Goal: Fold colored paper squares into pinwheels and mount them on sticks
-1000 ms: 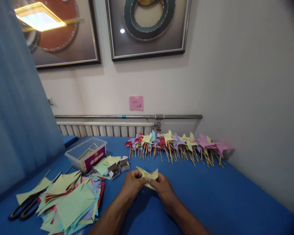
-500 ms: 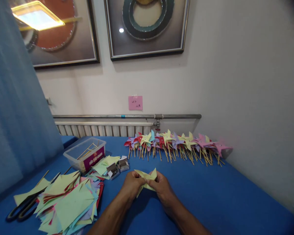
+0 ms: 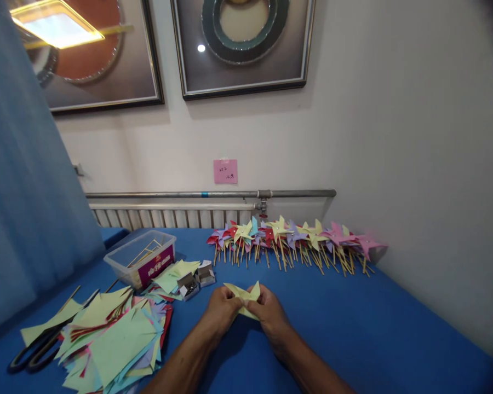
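The yellow paper piece (image 3: 244, 295) shows only its upper points and a lower tip; its middle is covered by the fingers of the left hand (image 3: 221, 309) and right hand (image 3: 268, 313), so how each grips it cannot be made out. Both forearms run off the bottom edge. The scissors (image 3: 33, 353) lie half buried under the heap of cut paper squares (image 3: 115, 339), blades hidden. Writing on the pink wall note (image 3: 225, 171) is too small to read (as is the label on the clear plastic tub (image 3: 142, 257)). The contents of the two small open boxes (image 3: 196, 278) are indistinct. Both framed pictures (image 3: 242, 46) are cut by the top edge.
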A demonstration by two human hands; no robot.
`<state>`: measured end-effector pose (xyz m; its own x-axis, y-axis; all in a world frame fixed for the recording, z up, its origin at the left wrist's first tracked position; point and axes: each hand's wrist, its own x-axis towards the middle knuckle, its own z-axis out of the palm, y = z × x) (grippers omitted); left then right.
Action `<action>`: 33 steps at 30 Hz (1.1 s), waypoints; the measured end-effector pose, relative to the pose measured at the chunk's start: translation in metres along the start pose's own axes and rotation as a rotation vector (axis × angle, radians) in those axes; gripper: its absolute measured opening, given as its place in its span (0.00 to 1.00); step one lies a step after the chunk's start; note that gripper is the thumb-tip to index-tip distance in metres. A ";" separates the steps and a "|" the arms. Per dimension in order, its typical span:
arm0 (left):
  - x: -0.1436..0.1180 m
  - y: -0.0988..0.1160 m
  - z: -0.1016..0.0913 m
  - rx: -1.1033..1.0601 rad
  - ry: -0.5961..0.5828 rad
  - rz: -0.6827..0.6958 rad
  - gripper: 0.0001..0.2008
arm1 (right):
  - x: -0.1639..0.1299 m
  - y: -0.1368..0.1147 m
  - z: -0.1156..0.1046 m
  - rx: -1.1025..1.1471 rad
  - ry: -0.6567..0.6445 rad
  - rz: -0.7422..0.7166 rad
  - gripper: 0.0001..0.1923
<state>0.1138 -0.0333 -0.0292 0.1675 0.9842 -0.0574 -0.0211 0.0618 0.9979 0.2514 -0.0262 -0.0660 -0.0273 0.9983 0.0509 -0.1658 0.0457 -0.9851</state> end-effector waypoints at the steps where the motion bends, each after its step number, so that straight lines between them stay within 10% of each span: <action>1: 0.000 0.000 0.000 0.005 -0.003 0.004 0.07 | 0.001 0.001 0.000 -0.002 0.009 0.007 0.17; 33: -0.003 0.013 -0.015 0.033 0.108 0.112 0.15 | -0.007 -0.010 0.000 0.048 -0.018 0.014 0.13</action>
<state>0.0979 -0.0327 -0.0171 0.0584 0.9969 0.0531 -0.0013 -0.0532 0.9986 0.2531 -0.0332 -0.0560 -0.0471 0.9981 0.0409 -0.2123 0.0299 -0.9767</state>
